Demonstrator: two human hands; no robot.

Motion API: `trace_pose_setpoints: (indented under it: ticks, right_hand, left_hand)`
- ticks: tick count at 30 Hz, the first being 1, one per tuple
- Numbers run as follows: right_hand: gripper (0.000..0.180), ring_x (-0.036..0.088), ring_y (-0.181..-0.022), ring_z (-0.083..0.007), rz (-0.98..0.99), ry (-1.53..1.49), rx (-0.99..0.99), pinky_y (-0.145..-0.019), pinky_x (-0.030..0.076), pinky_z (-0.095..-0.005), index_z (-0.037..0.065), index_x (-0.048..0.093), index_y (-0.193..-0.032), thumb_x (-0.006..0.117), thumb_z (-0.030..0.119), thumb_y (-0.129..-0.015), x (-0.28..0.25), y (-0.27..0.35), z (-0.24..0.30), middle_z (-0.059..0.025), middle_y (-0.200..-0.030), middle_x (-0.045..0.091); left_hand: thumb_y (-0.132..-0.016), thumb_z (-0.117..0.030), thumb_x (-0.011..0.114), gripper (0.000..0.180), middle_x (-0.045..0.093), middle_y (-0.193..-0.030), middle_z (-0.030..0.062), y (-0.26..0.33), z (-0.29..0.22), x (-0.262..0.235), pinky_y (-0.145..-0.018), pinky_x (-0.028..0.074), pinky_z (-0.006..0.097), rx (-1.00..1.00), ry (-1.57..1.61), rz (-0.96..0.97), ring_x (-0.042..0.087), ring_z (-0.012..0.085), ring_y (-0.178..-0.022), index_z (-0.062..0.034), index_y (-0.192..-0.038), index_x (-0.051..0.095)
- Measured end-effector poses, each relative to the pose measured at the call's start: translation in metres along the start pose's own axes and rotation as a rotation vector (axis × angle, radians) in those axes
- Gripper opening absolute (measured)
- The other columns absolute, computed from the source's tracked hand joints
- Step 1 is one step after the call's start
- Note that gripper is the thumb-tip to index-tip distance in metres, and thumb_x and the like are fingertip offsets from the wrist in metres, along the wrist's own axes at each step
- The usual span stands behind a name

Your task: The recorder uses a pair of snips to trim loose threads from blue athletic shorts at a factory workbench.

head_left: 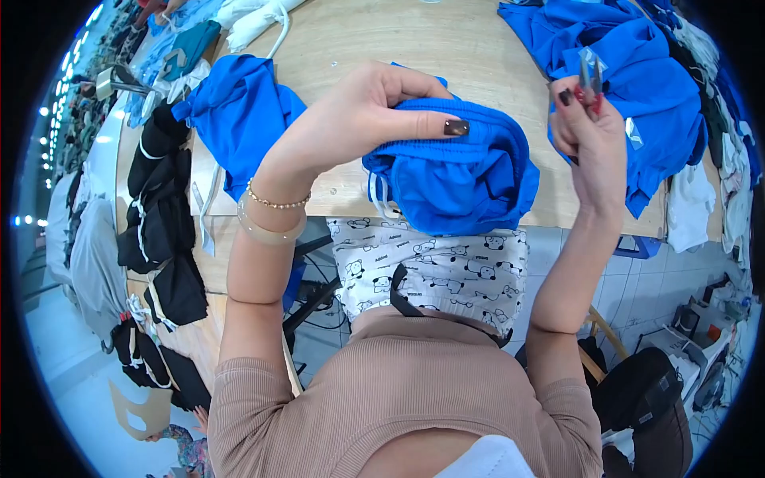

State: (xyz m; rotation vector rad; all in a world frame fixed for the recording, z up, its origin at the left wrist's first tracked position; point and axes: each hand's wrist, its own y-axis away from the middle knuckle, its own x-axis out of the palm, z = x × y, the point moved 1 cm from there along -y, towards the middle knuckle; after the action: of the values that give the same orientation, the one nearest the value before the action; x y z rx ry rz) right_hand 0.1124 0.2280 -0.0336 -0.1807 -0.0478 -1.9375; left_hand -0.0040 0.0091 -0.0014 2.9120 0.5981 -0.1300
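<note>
My left hand (398, 107) pinches the gathered elastic waistband of a blue garment (458, 183), thumb on top and fingers hidden behind the cloth. The garment hangs bunched at the table's near edge, its waist opening toward me. A white drawstring (381, 191) dangles at its left side. Raised at the right, my right hand (588, 131) is closed around small thread snips with red handles (588, 99), metal blades pointing up. The snips are apart from the garment, in front of a large blue cloth pile (649, 95).
Another blue garment (239, 115) lies left on the wooden table (343, 32). Black garments with white cords (159, 215) hang over the left edge. A white cloth (689, 207) is at the right edge. At lower left, part of another person (187, 446) shows.
</note>
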Motion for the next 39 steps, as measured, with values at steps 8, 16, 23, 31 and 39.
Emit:
trace_pose_setpoints:
  ticks: [8, 16, 23, 31, 39]
  right_hand:
    - [0.018, 0.030, -0.045, -0.0006, 0.287, -0.082, 0.279, -0.041, 0.019, -0.0187, 0.001, 0.061, -0.096, 0.066, 0.015, -0.085, 0.015, -0.004, -0.012, 0.0075, -0.058, 0.041]
    - [0.017, 0.026, -0.046, -0.0012, 0.101, 0.061, 0.107, -0.043, 0.015, -0.0202, 0.002, 0.059, -0.094, 0.066, 0.016, -0.086, -0.013, -0.006, 0.008, 0.0078, -0.056, 0.038]
    - [0.018, 0.025, -0.046, -0.0015, 0.046, 0.129, 0.086, -0.043, 0.015, -0.0205, 0.003, 0.060, -0.094, 0.066, 0.018, -0.086, -0.018, -0.008, 0.017, 0.0079, -0.055, 0.036]
    - [0.018, 0.025, -0.046, -0.0017, 0.039, 0.144, 0.093, -0.043, 0.015, -0.0206, 0.004, 0.061, -0.092, 0.067, 0.019, -0.085, -0.021, -0.012, 0.015, 0.0083, -0.054, 0.035]
    - [0.018, 0.025, -0.046, -0.0018, 0.041, 0.144, 0.095, -0.043, 0.015, -0.0205, 0.004, 0.061, -0.091, 0.067, 0.019, -0.085, -0.023, -0.013, 0.012, 0.0084, -0.054, 0.033]
  left_hand:
    - [-0.084, -0.012, 0.065, 0.028, 0.064, -0.091, 0.0030, -0.004, -0.004, 0.001, -0.074, 0.048, 0.017, 0.053, -0.056, -0.023, 0.059, 0.0049, -0.080, 0.0054, -0.107, 0.062]
    - [-0.082, -0.010, 0.067, 0.037, 0.066, -0.098, 0.0072, 0.008, 0.000, -0.018, -0.079, 0.051, 0.021, 0.089, -0.088, -0.032, 0.061, 0.0083, -0.088, 0.0047, -0.115, 0.058]
    - [-0.086, -0.018, 0.065, 0.031, 0.061, -0.088, 0.0003, 0.010, 0.003, -0.026, -0.073, 0.046, 0.016, 0.034, -0.150, 0.050, 0.054, 0.0041, -0.080, 0.0046, -0.107, 0.061]
    - [-0.095, -0.039, 0.049, 0.040, 0.031, -0.070, -0.0078, 0.005, 0.009, -0.026, -0.055, 0.024, 0.023, -0.057, -0.297, -0.094, 0.025, 0.0038, -0.066, -0.0052, -0.074, 0.044]
    - [-0.091, -0.033, 0.057, 0.035, 0.045, -0.070, -0.0071, -0.001, 0.011, -0.023, -0.059, 0.032, 0.017, -0.062, -0.231, -0.023, 0.037, 0.0015, -0.066, 0.0000, -0.083, 0.060]
